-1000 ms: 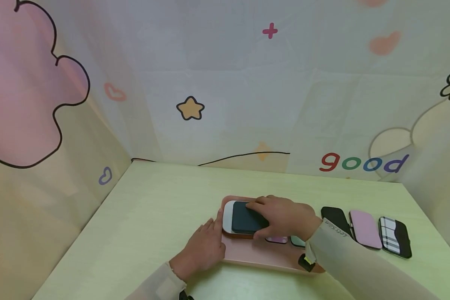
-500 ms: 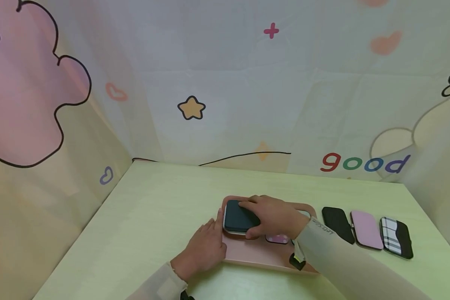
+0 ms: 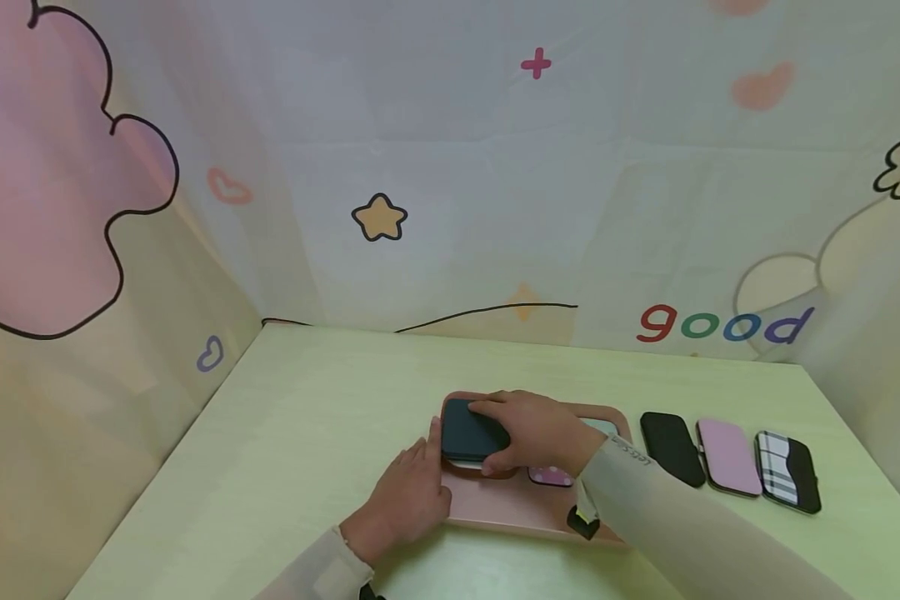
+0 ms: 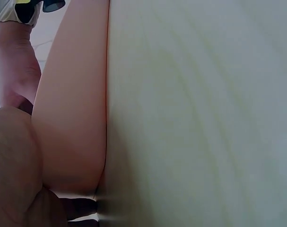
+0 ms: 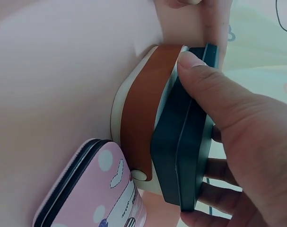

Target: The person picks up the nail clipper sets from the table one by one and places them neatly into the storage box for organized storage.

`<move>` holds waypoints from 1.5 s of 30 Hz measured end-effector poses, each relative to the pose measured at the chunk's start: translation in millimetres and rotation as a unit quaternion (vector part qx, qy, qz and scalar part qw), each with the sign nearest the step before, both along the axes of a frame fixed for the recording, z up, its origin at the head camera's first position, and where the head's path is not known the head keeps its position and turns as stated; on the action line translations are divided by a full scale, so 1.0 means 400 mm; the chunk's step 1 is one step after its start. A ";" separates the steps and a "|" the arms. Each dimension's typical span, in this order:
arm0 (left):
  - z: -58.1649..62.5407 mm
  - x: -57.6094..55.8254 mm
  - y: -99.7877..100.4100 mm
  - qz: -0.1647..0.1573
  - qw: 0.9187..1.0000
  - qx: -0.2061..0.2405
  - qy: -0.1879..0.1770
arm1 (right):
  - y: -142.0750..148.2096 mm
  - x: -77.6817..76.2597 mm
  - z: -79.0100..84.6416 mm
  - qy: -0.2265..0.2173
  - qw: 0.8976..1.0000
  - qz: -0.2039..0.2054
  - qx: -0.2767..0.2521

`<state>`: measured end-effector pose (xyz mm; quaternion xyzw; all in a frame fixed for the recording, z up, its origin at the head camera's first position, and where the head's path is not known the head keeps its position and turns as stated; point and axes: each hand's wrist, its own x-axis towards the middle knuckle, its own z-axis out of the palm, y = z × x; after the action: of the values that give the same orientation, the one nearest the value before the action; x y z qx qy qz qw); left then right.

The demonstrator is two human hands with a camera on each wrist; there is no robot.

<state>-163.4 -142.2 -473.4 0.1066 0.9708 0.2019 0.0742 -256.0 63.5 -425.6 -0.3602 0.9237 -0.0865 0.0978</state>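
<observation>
In the head view, my right hand (image 3: 536,429) grips a dark teal case (image 3: 468,429) at the back left of a pink tray (image 3: 495,504). In the right wrist view, its thumb lies on one side of the teal case and the fingers on the other. That case sits on a cream case with a brown band (image 5: 143,113). Beside the stack is a pink spotted case (image 5: 100,184). My left hand (image 3: 405,504) rests against the tray's left side, fingers extended, thumb by the front corner; in the left wrist view the tray's front wall (image 4: 74,118) rises beside it.
A pale green case (image 3: 602,425) lies in the tray, partly behind my right arm. To the right of the tray, a black case (image 3: 671,448), a plain pink case (image 3: 729,457) and a plaid-and-black case (image 3: 787,471) lie in a row on the table (image 3: 330,383).
My right hand has moved a little left with the teal case, which now covers most of the pale case beneath it. The left hand has stayed at the tray's side.
</observation>
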 end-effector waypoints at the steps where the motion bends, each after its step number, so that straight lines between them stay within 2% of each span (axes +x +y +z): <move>1: -0.001 0.000 -0.001 0.001 1.000 0.002 0.003 | -0.001 0.000 0.000 0.002 1.000 0.000 0.002; 8: -0.001 -0.004 -0.008 -0.003 1.000 0.004 0.009 | -0.010 0.001 0.009 0.035 0.999 0.002 0.033; 18: 0.001 -0.005 -0.011 -0.003 1.000 0.025 0.018 | -0.021 -0.001 0.016 0.022 0.999 -0.006 0.030; 27: -0.001 0.000 -0.012 0.000 1.000 0.024 0.010 | -0.018 0.012 0.007 0.034 0.997 0.003 0.065; 33: -0.006 0.002 -0.011 0.003 1.000 0.024 0.000 | -0.003 0.015 -0.005 0.049 0.997 0.015 0.061; 40: -0.012 0.001 -0.009 0.004 1.000 0.026 0.002 | 0.028 0.019 -0.019 0.070 0.997 0.035 0.028; 45: -0.012 0.000 -0.007 0.004 1.000 0.020 0.002 | 0.059 0.026 -0.015 0.073 0.997 0.028 0.016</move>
<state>-163.5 -145.1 -478.4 0.1044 0.9671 0.2217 0.0690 -245.6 87.1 -431.5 -0.3898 0.9191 -0.0427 0.0386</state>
